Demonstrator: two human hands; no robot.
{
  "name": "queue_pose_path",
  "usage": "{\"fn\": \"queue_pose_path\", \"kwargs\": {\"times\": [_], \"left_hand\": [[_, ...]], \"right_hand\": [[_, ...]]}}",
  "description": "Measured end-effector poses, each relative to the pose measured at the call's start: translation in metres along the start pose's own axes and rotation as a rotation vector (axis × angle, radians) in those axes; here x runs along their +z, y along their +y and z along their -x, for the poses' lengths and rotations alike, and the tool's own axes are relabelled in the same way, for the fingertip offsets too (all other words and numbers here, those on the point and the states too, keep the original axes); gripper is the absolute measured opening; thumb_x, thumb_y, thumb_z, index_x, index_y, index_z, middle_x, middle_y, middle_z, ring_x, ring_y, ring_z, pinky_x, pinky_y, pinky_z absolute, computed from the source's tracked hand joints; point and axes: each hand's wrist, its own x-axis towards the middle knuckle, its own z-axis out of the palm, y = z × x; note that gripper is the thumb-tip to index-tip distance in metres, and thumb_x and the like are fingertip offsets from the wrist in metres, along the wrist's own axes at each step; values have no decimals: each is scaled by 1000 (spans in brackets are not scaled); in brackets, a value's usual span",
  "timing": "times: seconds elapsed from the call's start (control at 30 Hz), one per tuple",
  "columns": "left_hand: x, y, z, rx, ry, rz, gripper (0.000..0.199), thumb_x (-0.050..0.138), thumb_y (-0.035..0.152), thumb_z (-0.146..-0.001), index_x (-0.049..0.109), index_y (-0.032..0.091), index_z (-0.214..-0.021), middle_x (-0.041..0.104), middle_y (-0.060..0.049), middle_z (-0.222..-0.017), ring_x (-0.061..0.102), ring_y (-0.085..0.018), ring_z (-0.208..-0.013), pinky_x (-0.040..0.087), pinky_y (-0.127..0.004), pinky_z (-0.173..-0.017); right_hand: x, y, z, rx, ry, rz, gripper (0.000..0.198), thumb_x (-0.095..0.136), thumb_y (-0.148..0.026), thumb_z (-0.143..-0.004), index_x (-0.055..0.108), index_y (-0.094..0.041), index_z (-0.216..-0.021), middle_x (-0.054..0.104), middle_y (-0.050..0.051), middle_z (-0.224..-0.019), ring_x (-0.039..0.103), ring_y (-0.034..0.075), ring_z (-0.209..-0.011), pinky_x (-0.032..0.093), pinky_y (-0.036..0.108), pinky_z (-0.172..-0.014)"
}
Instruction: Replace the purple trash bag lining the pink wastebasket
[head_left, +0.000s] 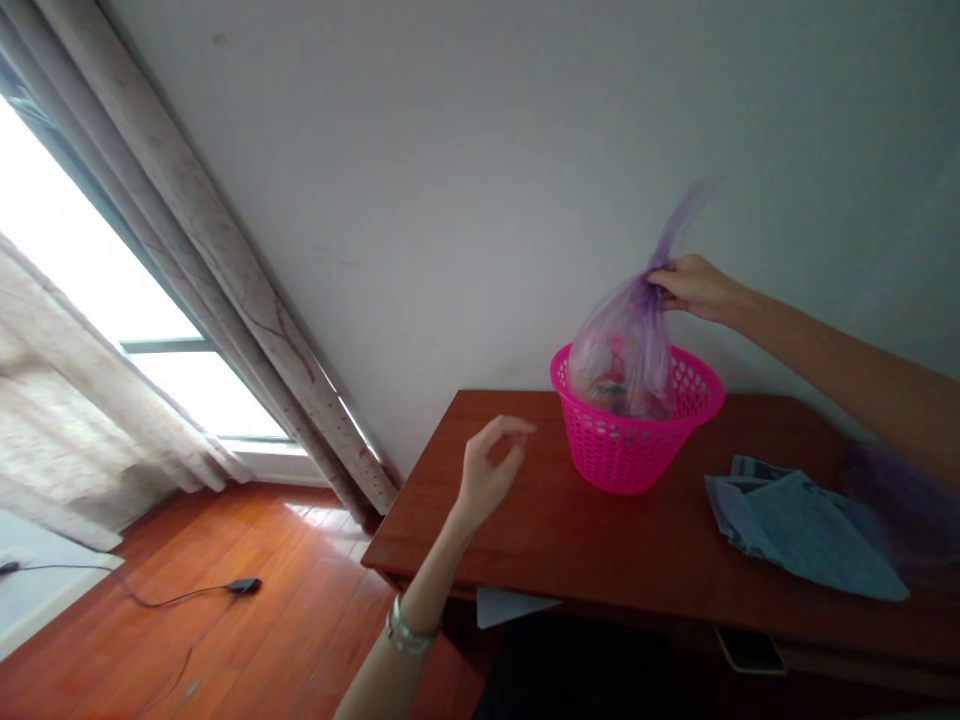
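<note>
A purple translucent plastic bag [622,345], bunched at its neck, hangs from my right hand [694,285], whose fingers are closed round the neck. Its loose top sticks up above my fingers, and its full lower part sits within the mouth of a pink perforated plastic basket [630,455]. What the bag holds cannot be made out clearly. My left hand [491,460], with a bracelet on the wrist, is raised over the table to the left of the basket. Its fingers are curved and apart, with nothing in them, and it does not touch the basket.
The basket stands on a brown wooden table [525,540] against the wall. Folded blue-grey cloth [810,530] and another purple bag [907,500] lie at the right. A phone [750,648] is at the front edge. A cable with a black adapter [244,586] crosses the floor.
</note>
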Motion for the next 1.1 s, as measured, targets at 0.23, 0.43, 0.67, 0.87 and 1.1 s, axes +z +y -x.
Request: {"fn": "queue_pose_path", "kwargs": {"times": [0.23,0.43,0.67,0.87,1.1], "left_hand": [[54,-14,-115,96,-113,-15,20,55,10,-81,69,13,-94,71,-7,-97,65,-13,-90,52,-24,-79],[106,-34,-158,137,-365,-239,21,59,10,-82,72,10,-98,73,-10,-97,64,-15,-85,50,-27,-82],[139,-44,-183,310,-552,-385,18,61,23,-86,72,11,-95,73,-7,-89,61,-15,-77,44,-26,-73],[155,-47,-196,292,-603,-534,18,61,23,-85,74,10,-88,73,-9,-86,60,-17,-74,41,-28,-72],[152,-58,-196,135,-543,-307,15,61,19,-85,71,8,-88,72,-6,-83,59,-13,-74,43,-23,-71]], "right_hand": [[13,65,10,-36,-205,462,15,57,-17,-81,61,-10,-69,57,6,-62,48,11,-55,40,25,-56],[21,108,8,-147,-375,607,17,57,-28,-78,67,-13,-78,63,4,-69,52,12,-60,39,24,-57],[11,113,3,-206,-434,700,41,58,-52,-79,68,-13,-69,57,3,-59,46,10,-55,31,24,-56],[1,106,8,-210,-431,605,39,61,-49,-75,73,-12,-84,62,4,-68,49,12,-62,33,25,-60],[-11,100,15,-276,-375,704,39,56,-47,-82,73,-14,-72,58,3,-60,46,10,-58,30,25,-59]]}}
